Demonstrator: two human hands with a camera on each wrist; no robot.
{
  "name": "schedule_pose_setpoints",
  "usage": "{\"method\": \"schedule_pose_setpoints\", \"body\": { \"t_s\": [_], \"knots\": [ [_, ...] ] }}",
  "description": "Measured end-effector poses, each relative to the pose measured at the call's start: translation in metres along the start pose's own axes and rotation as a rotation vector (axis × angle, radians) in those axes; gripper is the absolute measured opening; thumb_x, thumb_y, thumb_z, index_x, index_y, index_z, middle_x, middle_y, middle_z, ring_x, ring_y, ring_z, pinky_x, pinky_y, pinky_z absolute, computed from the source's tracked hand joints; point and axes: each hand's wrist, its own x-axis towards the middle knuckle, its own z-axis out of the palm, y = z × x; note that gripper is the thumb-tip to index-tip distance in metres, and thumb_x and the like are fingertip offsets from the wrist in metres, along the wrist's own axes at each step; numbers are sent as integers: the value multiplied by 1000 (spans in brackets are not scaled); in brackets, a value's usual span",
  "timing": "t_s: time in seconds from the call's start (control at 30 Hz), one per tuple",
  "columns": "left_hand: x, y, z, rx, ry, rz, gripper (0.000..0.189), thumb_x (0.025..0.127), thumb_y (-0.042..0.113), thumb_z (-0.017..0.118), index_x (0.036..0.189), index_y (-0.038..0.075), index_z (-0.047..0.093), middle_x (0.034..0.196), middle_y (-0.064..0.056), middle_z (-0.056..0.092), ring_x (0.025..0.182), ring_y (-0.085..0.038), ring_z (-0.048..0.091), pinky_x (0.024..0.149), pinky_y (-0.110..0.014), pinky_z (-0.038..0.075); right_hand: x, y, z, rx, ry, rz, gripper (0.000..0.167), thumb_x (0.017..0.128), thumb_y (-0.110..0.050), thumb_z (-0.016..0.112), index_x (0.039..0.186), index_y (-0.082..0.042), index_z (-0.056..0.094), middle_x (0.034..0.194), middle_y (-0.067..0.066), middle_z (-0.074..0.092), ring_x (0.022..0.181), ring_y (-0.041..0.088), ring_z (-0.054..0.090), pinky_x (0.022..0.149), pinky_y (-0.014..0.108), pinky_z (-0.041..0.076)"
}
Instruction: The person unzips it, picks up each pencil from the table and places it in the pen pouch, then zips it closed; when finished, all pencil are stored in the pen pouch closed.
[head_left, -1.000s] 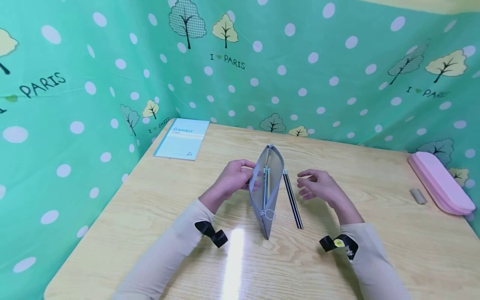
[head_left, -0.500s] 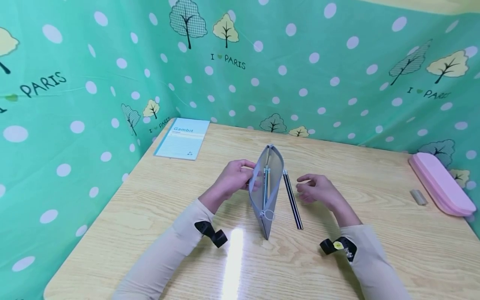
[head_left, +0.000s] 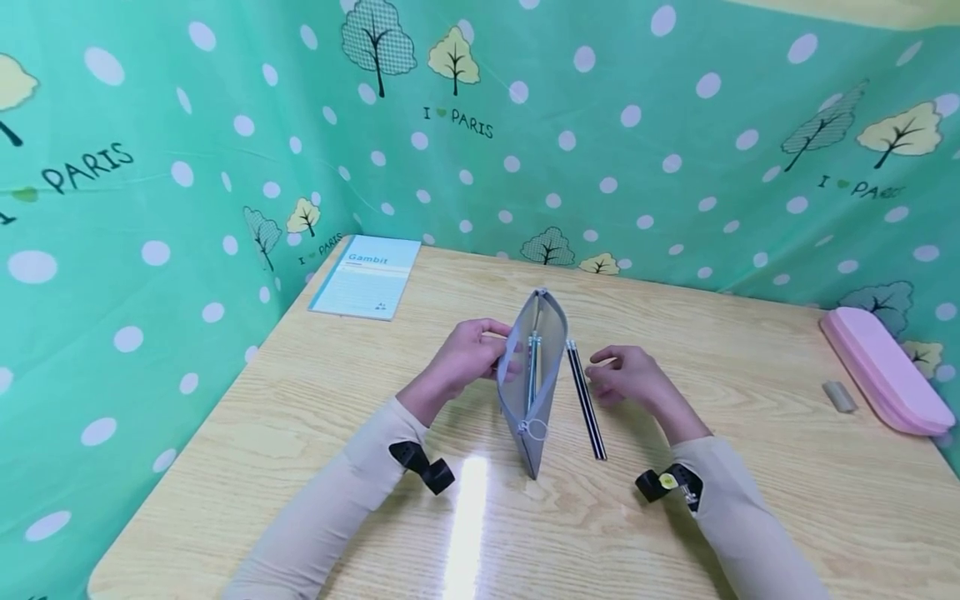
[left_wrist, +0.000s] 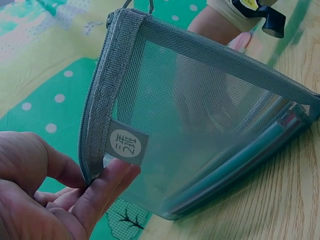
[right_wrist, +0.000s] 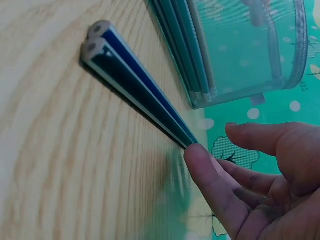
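Observation:
A grey mesh zip pencil pouch [head_left: 553, 333] stands unzipped on the table with several pencils [head_left: 533, 375] inside. My left hand [head_left: 467, 354] pinches the pouch's left rim between thumb and fingers, near a small fabric label [left_wrist: 127, 142]. To the right of the pouch, two dark pencils with white stripes [head_left: 587, 408] lie side by side on the wood, their flat ends toward me. My right hand [head_left: 628, 377] is beside their far part. In the right wrist view, a fingertip [right_wrist: 199, 156] is right at the pencils, and the thumb [right_wrist: 255, 137] is apart from them.
A pale blue notebook [head_left: 367, 279] lies at the table's back left. At the right are a grey eraser [head_left: 839, 397] and a pink pencil case [head_left: 885, 371]. Green dotted cloth [head_left: 480, 167] hangs behind the table [head_left: 337, 467] and along its left side.
My right hand has moved slightly left, closer to the two striped pencils, with its fingers more bent. The left hand and the pouch stay in place.

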Motion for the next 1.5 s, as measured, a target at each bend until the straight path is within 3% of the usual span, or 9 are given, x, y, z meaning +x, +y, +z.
{"method": "schedule_pose_setpoints", "body": {
  "t_s": [0.17, 0.37, 0.63, 0.9, 1.0, 1.1, 1.27, 1.5],
  "knots": [
    [-1, 1, 0, -6, -4, 1, 26, 102, 0, 50, 123, -7, 62, 108, -25, 75, 81, -24, 76, 79, -40, 67, 6, 1, 4, 18, -19, 14, 46, 101, -9, 64, 137, 16, 49, 115, 34, 66, 79, 23, 74, 71, 37, 67],
    [2, -1, 0, -4, -19, -4, 25, 102, 0, 50, 123, -7, 60, 108, -26, 75, 80, -24, 76, 79, -40, 67, 11, 4, 9, 0, -7, 46, 45, 99, -8, 67, 135, 15, 51, 104, 25, 67, 74, 17, 71, 68, 33, 67],
    [2, -1, 0, 4, -19, -2, 25, 102, 1, 50, 123, -7, 61, 107, -26, 75, 81, -24, 76, 81, -41, 66, 12, 8, 13, -29, 49, 6, 40, 92, 3, 71, 127, 17, 56, 95, 22, 71, 68, 14, 69, 64, 32, 66],
    [1, 1, -1, 13, -16, 9, 26, 102, 1, 50, 124, -6, 61, 103, -25, 76, 82, -25, 76, 79, -40, 67, 13, 6, 17, -216, 118, -21, 42, 86, -2, 76, 123, 13, 63, 89, 14, 72, 57, 10, 67, 57, 26, 63],
    [2, 0, 0, 24, -10, 1, 26, 102, 1, 50, 123, -6, 62, 103, -24, 76, 83, -26, 77, 79, -39, 67, 12, 5, 17, -240, 119, -15, 42, 85, -1, 75, 124, 13, 64, 91, 15, 72, 57, 10, 67, 57, 27, 63],
    [2, -1, 0, 34, -4, -5, 27, 101, 1, 50, 124, -5, 63, 103, -23, 77, 85, -27, 78, 78, -39, 67, 9, 6, 13, -186, 98, -8, 44, 86, 1, 69, 127, 14, 62, 95, 18, 71, 62, 11, 68, 59, 28, 64],
    [1, 0, 1, 18, -9, 3, 27, 100, 0, 50, 123, -6, 62, 105, -26, 75, 83, -26, 77, 78, -39, 67, 2, 8, 1, 12, 43, -14, 47, 93, 4, 61, 136, 20, 51, 105, 24, 68, 71, 13, 69, 66, 32, 66],
    [-1, 0, -2, 3, -12, 15, 27, 101, 0, 49, 124, -7, 62, 109, -26, 75, 81, -24, 76, 78, -39, 67, -5, 5, -12, 176, 13, -39, 51, 99, 3, 56, 144, 19, 40, 105, 14, 61, 79, 10, 66, 72, 28, 66]
  ]
}}
